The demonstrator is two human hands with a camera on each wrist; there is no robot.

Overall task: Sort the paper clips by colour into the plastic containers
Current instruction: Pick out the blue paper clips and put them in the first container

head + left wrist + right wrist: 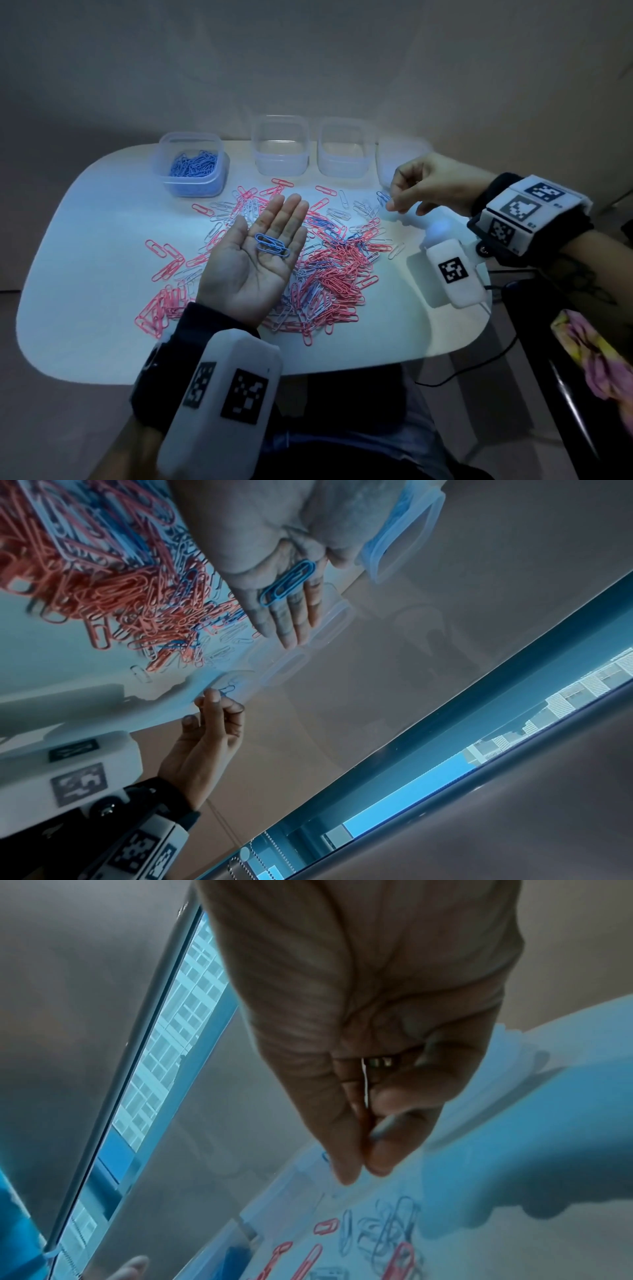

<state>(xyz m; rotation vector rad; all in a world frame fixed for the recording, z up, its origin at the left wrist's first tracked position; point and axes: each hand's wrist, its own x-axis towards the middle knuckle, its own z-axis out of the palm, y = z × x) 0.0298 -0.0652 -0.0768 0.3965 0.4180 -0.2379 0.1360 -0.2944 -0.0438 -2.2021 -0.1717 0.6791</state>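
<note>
Paper clips (301,270) in pink, white and blue lie in a loose heap across the middle of the white table (85,260) in the head view. Over the heap the left hand (255,263) is held palm up with fingers straight and together, and a few blue clips (272,245) rest loose on the palm. Further right, the right hand (423,188) pinches a single blue clip (383,198) between thumb and fingertips, above the right edge of the heap. Four clear plastic containers stand in a row along the far side: the leftmost container (190,169) holds a pile of blue clips, the two middle containers (279,150) look bare inside, and the fourth (mostly hidden behind the right hand) cannot be judged. A white tagged box (454,272) sits near the table's right edge.

From the left wrist, the flat palm (291,547) shows again with the blue clips (287,581) lying at the base of the fingers; beyond, the right hand (205,739) nips its blue clip (227,689) at the fingertips.

From the right wrist, the hand (377,1015) fills the view, thumb and forefinger pressed tip to tip; the clip itself is barely visible here. Below lie a few scattered clips (387,1229).
</note>
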